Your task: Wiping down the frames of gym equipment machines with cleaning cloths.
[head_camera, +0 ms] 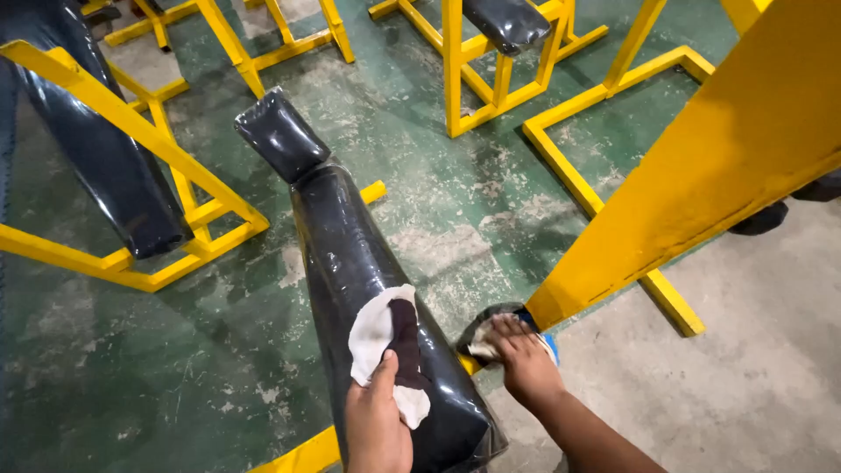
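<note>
The left hand (377, 425) is pressing a white rag (378, 337) against the top of a long black pad (350, 254) wrapped in clear plastic, the thumb lying over the rag's lower edge and the fingers hidden beneath, so how tightly they are closing cannot be told. The pad is running away from the person, narrowing toward a smaller black cushion (280, 133) at its far end. The right hand (523, 357) is reaching down just beside the pad, fingers curled onto a second pale cloth (482, 349) at the foot of a slanting yellow beam (701, 175), where the beam is meeting the floor. Around them yellow frames (491, 70) are standing on the worn green floor (175, 350), one at left carrying another black pad (114, 166). To the right the floor is turning to bare grey concrete (745, 377).
</note>
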